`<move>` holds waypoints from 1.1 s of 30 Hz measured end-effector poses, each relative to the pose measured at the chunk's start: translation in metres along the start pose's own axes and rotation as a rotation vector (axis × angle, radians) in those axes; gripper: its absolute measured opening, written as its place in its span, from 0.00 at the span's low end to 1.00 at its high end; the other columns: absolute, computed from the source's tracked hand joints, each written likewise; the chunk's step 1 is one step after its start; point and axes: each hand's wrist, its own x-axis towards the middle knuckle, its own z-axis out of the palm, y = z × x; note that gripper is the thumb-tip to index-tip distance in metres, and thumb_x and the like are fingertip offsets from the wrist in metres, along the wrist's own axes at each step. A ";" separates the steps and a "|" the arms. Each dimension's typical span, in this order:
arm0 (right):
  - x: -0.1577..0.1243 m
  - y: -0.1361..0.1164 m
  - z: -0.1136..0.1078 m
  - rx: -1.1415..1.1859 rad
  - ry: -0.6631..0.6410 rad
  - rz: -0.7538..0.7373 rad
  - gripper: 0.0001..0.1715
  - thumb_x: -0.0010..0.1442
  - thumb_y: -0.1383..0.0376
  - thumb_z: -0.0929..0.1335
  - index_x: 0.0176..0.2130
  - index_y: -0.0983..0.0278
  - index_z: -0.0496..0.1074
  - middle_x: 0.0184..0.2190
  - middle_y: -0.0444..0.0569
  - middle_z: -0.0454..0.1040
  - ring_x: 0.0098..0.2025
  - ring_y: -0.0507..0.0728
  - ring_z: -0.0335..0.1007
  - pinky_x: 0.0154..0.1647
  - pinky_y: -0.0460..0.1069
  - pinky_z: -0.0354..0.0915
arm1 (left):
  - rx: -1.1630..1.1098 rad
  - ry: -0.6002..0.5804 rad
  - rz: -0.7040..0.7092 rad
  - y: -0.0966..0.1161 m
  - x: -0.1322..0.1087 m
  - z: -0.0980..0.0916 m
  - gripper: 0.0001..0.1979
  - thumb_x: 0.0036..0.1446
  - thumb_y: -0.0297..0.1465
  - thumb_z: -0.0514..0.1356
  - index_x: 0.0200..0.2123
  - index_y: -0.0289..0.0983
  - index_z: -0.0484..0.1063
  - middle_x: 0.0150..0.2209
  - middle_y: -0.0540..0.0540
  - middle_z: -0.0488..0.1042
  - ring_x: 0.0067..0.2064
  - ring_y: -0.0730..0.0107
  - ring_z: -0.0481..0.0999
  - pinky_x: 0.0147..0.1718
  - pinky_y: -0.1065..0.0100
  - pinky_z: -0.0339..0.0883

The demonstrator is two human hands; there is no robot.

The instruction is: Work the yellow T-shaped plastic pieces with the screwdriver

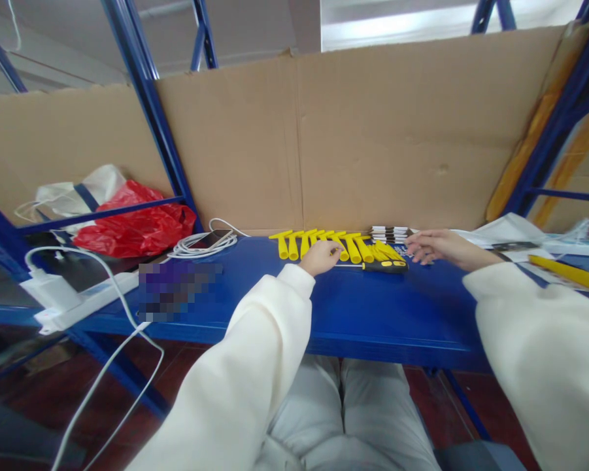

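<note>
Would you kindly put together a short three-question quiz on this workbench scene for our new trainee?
1. True or false: the left hand rests by the row of yellow handles on the blue shelf.
2. What lies between the two hands? A) a screwdriver B) a red bag C) a phone
3. Fill in: the wall behind the shelf is made of ____.

Key:
1. True.
2. A: the yellow-and-black screwdriver lies between the left hand and the right hand; the red bag and the phone are far left.
3. Cardboard.
</note>
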 end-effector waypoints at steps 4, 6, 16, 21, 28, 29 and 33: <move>-0.009 0.003 -0.048 -0.060 0.051 0.095 0.13 0.65 0.77 0.65 0.35 0.68 0.78 0.31 0.59 0.81 0.28 0.57 0.77 0.25 0.46 0.71 | -0.009 0.000 0.006 -0.001 0.001 0.001 0.15 0.65 0.24 0.56 0.43 0.36 0.84 0.42 0.42 0.86 0.45 0.60 0.85 0.50 0.62 0.75; -0.013 0.007 -0.073 -0.044 0.145 0.128 0.14 0.65 0.77 0.64 0.34 0.67 0.78 0.30 0.60 0.81 0.28 0.57 0.78 0.26 0.46 0.72 | -0.012 0.002 0.010 -0.002 0.001 0.001 0.15 0.65 0.24 0.56 0.42 0.36 0.84 0.41 0.43 0.86 0.45 0.61 0.85 0.49 0.62 0.76; -0.026 0.034 -0.150 0.014 0.330 0.251 0.17 0.61 0.77 0.66 0.27 0.65 0.79 0.32 0.64 0.82 0.28 0.59 0.78 0.25 0.48 0.72 | -0.022 -0.001 -0.005 -0.004 0.001 0.000 0.15 0.64 0.24 0.55 0.42 0.37 0.84 0.38 0.43 0.86 0.44 0.61 0.85 0.48 0.62 0.76; -0.027 0.037 -0.162 -0.026 0.427 0.280 0.15 0.63 0.77 0.65 0.31 0.64 0.77 0.31 0.63 0.81 0.26 0.58 0.77 0.25 0.49 0.70 | -0.046 0.002 -0.022 -0.005 0.001 0.002 0.15 0.64 0.24 0.55 0.42 0.36 0.84 0.37 0.45 0.85 0.42 0.63 0.85 0.49 0.63 0.76; -0.016 0.043 -0.174 -0.694 0.577 0.295 0.30 0.66 0.53 0.70 0.55 0.75 0.75 0.38 0.76 0.79 0.35 0.66 0.78 0.37 0.60 0.71 | -0.052 0.006 -0.028 -0.004 0.000 0.002 0.15 0.65 0.24 0.55 0.42 0.36 0.84 0.37 0.43 0.85 0.41 0.63 0.85 0.48 0.63 0.76; -0.014 0.049 -0.177 -0.821 0.602 0.270 0.38 0.65 0.48 0.69 0.59 0.77 0.73 0.45 0.82 0.77 0.44 0.72 0.78 0.41 0.63 0.70 | -0.049 0.006 -0.031 -0.004 0.000 0.001 0.16 0.65 0.24 0.55 0.42 0.36 0.84 0.37 0.43 0.85 0.41 0.62 0.85 0.48 0.62 0.76; -0.007 0.084 -0.192 -0.997 0.727 0.218 0.52 0.62 0.33 0.61 0.63 0.69 0.72 0.57 0.90 0.68 0.61 0.81 0.69 0.48 0.73 0.62 | -0.049 -0.003 -0.048 -0.003 -0.001 0.000 0.15 0.65 0.24 0.56 0.42 0.35 0.84 0.37 0.42 0.85 0.40 0.61 0.85 0.49 0.61 0.76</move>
